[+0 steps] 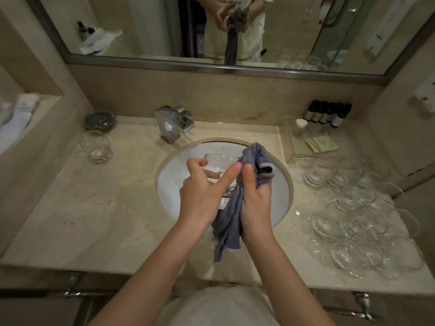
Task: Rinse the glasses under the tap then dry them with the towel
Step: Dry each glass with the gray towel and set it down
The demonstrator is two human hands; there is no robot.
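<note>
The beige marble vanity counter (113, 208) carries everything, and its layout reads as a working line: a large crowd of clear stemless glasses (367, 217) stands packed together on the right side, while one lone clear glass tumbler (96, 147) stands apart on the left near the chrome tap (174, 124), which suggests one side holds finished pieces and the other those waiting, though which is which cannot be told. The round white sink basin (169, 175) sits between them, and both hands work directly above it, probably so drips fall into the bowl. No water is seen running from the tap, so the drying step seems to be in hand. The grey-blue terry towel (231, 222) hangs down between the wrists with its upper end bunched over the basin. The right hand (256, 196) grips that towel, fingers curled round the cloth and thumb pointing up along it. The left hand (202, 187) holds the clear drinking glass being dried (217, 162) over the basin, fingers curled round its far side while the thumb stretches straight across towards the towel, touching it. Both forearms reach forward from below and converge over the sink.
</note>
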